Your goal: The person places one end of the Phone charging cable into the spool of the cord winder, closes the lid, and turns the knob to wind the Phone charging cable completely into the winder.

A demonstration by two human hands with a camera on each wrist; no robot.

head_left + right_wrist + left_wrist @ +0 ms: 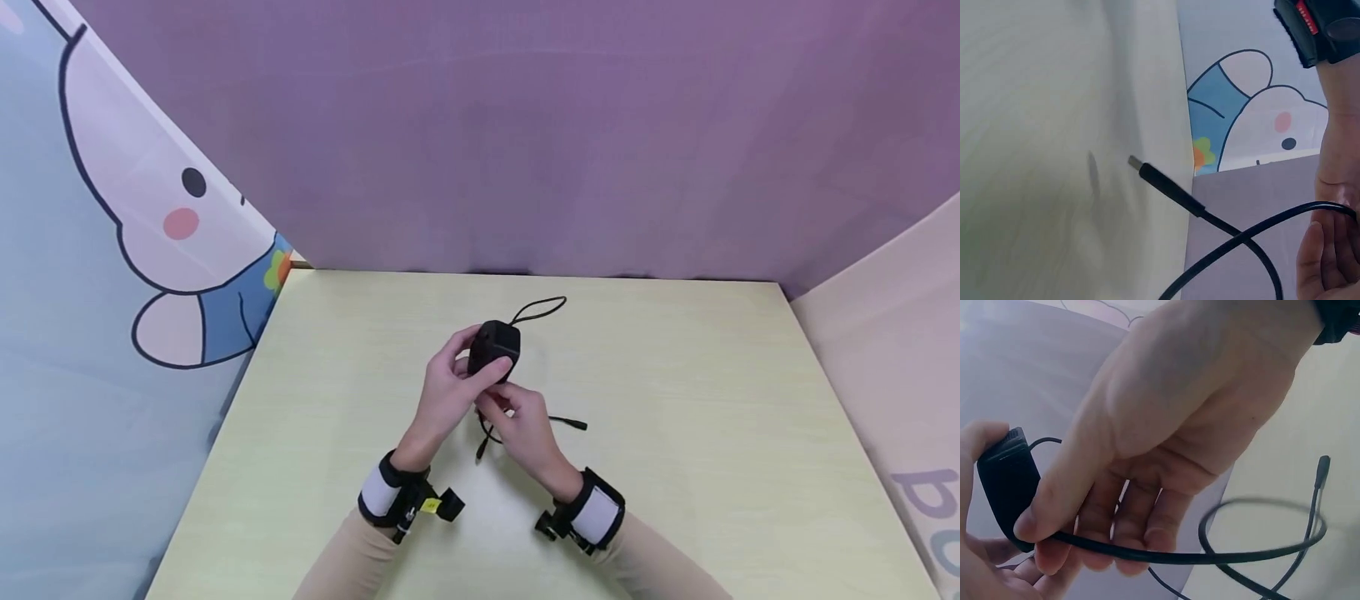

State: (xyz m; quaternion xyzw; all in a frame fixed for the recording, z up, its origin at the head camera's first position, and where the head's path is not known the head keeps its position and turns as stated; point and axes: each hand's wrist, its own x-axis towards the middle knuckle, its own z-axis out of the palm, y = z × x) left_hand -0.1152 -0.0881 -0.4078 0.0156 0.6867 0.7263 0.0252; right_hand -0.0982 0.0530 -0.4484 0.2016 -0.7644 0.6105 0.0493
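Observation:
My left hand (pixel 442 390) grips a small black box-shaped device (pixel 495 346) above the table, its thumb across the near face. A thin black loop (pixel 551 308) sticks out from the device's far end. Just below it, my right hand (pixel 528 427) pinches a black cable (pixel 1147 557) between thumb and forefinger, right beside the device in the left wrist view. The cable curls loosely under the right hand, and a black end (pixel 576 424) pokes out to the right. In the right wrist view a plug (pixel 1169 189) with a metal tip hangs free.
The pale wooden table (pixel 675 400) lies beneath both hands. A purple cloth (pixel 525 142) hangs behind its far edge. To the left stands a blue cloth (pixel 67 400) with a cartoon figure, and a pale cloth (pixel 900 375) is on the right.

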